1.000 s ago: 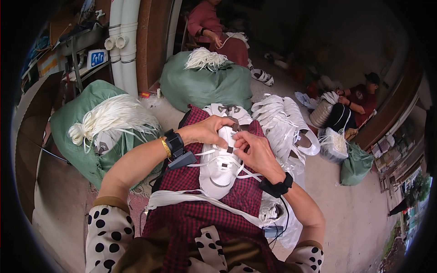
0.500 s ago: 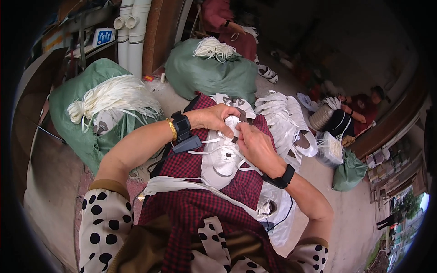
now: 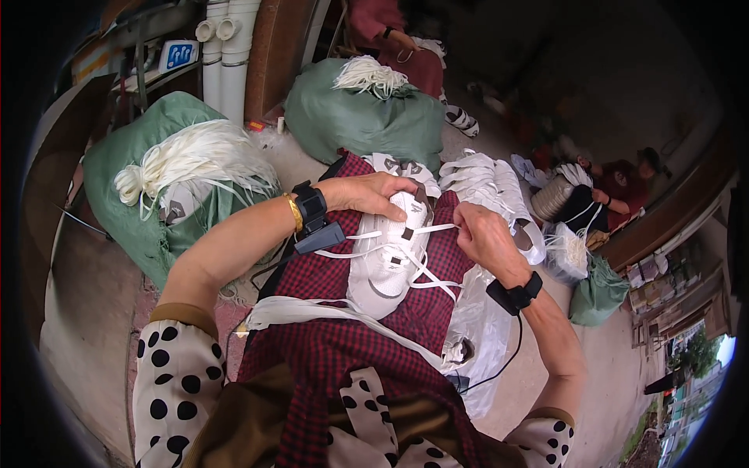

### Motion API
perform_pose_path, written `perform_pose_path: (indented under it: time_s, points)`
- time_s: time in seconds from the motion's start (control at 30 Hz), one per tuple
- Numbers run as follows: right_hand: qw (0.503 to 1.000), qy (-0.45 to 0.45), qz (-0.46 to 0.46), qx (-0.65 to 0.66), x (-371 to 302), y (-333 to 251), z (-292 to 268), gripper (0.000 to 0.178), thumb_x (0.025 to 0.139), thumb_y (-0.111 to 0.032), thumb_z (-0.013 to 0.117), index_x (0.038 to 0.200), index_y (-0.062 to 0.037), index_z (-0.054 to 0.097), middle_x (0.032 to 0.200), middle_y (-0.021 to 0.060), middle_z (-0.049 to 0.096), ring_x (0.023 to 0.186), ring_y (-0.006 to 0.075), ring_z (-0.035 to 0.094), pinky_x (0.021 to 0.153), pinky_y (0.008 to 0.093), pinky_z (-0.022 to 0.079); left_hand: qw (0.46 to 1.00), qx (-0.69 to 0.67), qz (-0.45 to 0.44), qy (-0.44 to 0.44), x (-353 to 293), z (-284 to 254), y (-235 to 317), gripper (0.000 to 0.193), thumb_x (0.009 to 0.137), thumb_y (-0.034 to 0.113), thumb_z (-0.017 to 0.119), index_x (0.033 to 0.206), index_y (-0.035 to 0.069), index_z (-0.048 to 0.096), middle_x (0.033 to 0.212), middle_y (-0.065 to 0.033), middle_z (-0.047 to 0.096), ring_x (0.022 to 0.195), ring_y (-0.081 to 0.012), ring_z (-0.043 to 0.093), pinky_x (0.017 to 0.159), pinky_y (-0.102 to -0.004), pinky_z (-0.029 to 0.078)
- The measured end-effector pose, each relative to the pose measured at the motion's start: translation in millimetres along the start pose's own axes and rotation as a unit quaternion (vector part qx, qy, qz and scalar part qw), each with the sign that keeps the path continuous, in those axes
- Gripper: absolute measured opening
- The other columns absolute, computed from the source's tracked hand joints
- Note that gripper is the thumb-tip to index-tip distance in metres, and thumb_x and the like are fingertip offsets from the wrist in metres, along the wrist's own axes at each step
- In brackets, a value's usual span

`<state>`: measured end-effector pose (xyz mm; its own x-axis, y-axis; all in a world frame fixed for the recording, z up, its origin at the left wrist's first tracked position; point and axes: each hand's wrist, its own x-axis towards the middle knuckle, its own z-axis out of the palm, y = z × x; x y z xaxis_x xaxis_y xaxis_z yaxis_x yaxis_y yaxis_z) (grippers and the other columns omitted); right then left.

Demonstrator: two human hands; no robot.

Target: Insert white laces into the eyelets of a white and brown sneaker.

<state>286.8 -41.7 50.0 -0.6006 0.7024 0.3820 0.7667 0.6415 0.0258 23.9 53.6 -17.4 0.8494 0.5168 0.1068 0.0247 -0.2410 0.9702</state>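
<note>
A white sneaker [image 3: 374,287] lies on the red-and-black checked cloth [image 3: 312,351] over my lap, its toe towards me. My left hand [image 3: 367,193] is closed round the sneaker's tongue and upper end, thumb on the tongue. Off to the right, my right hand [image 3: 485,240] pinches a white shoelace [image 3: 437,228], drawn taut sideways from a dark loop on the tongue. Other loose lace ends trail over both sides of the sneaker. A bundle of white laces [image 3: 300,311] crosses my lap below the toe.
Green sacks [image 3: 133,226] topped with white lace bundles [image 3: 191,156] stand at left and beyond my lap. White shoes [image 3: 476,183] are piled at right beside a plastic bag [image 3: 488,312]. Two people sit farther back; one person's hand [image 3: 402,40] shows near the top.
My right hand has moved from the tongue out to the right, pulling the shoelace through the loop. My left hand stays on the sneaker's upper end.
</note>
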Motion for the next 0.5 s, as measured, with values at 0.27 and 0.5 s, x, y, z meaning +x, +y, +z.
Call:
perform_pose_path:
  time_s: [0.27,0.5]
  points:
    - [0.973,-0.018,0.221,-0.064,-117,124,-20,0.012,0.070,-0.001,0.062,0.082,0.0024,0.059,0.071,0.0177,0.064,0.065,0.0337,0.065,0.061,0.0394,0.051,0.998,0.047,0.032,0.015,1,1,5,0.067,0.084,0.009,0.071,0.145,0.003,0.045,0.133,-0.0094,0.061,0.122,-0.0170,0.056,0.106,-0.0316,0.043]
    - [0.971,0.083,0.190,0.123,-63,-1,-2,0.022,0.083,-0.020,0.073,0.088,0.0009,0.065,0.080,0.0149,0.061,0.086,0.0312,0.061,0.078,0.0411,0.048,0.938,0.236,0.137,0.215,-24,23,27,0.030,0.081,0.007,0.074,0.109,0.010,0.062,0.112,-0.0036,0.057,0.105,-0.0164,0.057,0.095,-0.0313,0.045]
